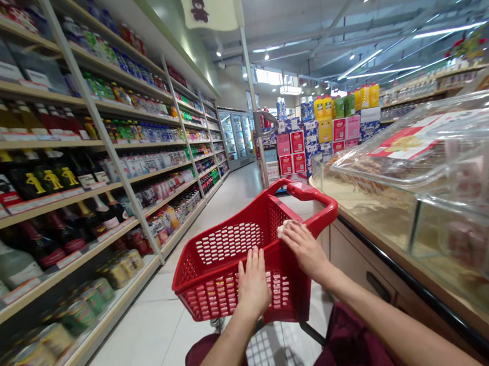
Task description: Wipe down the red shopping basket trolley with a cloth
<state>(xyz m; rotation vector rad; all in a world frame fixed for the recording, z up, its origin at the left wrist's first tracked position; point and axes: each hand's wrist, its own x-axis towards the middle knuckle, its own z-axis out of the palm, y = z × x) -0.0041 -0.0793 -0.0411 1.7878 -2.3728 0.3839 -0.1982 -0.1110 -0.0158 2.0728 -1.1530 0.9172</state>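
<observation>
A small red plastic shopping cart (298,288) with perforated walls stands in front of my knees, and its basket looks empty. My left hand (253,281) lies flat against the cart's near side wall, fingers stretched and close to the top rim. A crumpled white cloth or tissue (282,229) is under the fingers of my right hand (302,245), pressed to the rim near the handle end. The red handle (327,212) curves up just beyond that hand. My right palm is hidden from above.
Long shelves of bottles and cans (135,142) run along the left. A wooden counter (353,218) with clear plastic food boxes (383,174) borders the right. A pole with a bear flag (220,11) rises behind the cart. Stacked drink boxes (297,145) stand farther back, beside the tiled aisle (242,180).
</observation>
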